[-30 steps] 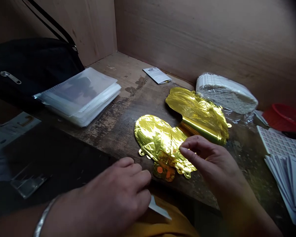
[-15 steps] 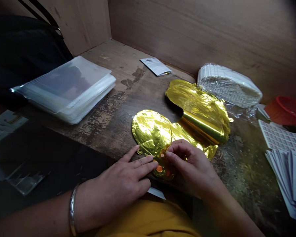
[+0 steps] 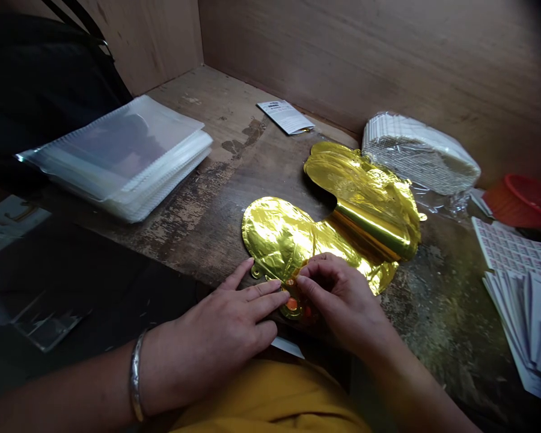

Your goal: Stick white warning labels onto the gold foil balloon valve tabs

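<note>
A flat, shiny gold foil balloon (image 3: 279, 231) lies near the front edge of the table, its small round tabs along the near side. My left hand (image 3: 234, 319) rests with fingers outstretched, its fingertips at the balloon's near edge. Thumb and forefinger of my right hand (image 3: 338, 294) pinch a bit of the balloon's near edge; the exact spot is partly hidden behind the fingers. Orange reflections show on the foil between both hands. Behind, more gold foil balloons (image 3: 365, 198) lie in a folded-over stack.
A stack of clear plastic sleeves (image 3: 130, 150) sits at left, beside a dark bag (image 3: 40, 90). Along the back are a folded printed paper (image 3: 286, 116) and a wrapped white bundle (image 3: 419, 150). At right stand a red basket (image 3: 523, 201), a printed sheet (image 3: 514, 246) and papers (image 3: 523, 319).
My right hand has shifted slightly left and toward me along the balloon's near edge, still pinching. My left hand stays nearly in place. The view has tilted a little.
</note>
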Motion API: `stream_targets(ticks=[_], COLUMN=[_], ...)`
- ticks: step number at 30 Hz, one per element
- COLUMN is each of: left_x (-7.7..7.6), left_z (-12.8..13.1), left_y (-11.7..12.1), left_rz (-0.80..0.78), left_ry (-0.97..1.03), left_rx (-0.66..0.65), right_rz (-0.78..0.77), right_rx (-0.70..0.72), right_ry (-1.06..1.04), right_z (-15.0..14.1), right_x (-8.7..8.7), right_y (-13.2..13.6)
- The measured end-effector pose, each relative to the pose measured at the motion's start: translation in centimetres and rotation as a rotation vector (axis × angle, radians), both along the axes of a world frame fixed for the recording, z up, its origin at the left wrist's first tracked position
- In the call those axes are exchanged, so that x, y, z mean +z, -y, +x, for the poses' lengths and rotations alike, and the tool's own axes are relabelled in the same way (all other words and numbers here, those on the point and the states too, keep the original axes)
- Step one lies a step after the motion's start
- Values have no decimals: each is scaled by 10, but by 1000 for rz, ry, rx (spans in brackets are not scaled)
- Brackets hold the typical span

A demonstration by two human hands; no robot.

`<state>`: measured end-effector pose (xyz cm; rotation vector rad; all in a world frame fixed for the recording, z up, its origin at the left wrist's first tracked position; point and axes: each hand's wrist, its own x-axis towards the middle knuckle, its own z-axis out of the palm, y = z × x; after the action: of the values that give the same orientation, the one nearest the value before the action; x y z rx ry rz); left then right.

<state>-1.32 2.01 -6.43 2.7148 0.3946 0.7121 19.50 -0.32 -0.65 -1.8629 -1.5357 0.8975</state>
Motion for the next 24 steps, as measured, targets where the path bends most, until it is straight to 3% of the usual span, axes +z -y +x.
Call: stream_targets(ticks=[14, 19, 24], left_x=[2, 4, 2], left_z=[0, 0, 3], left_y=[-2, -3, -3], left_rz=[-18, -3, 12], left_ry=[-27, -9, 9], left_rx=[10, 6, 9], right_rz=[2, 44, 195], right_rx=[27, 92, -40], right_ry=[116, 255, 488], right_z=[2, 1, 10], right_x=[-7, -8, -23], right_y=[-2, -2, 2])
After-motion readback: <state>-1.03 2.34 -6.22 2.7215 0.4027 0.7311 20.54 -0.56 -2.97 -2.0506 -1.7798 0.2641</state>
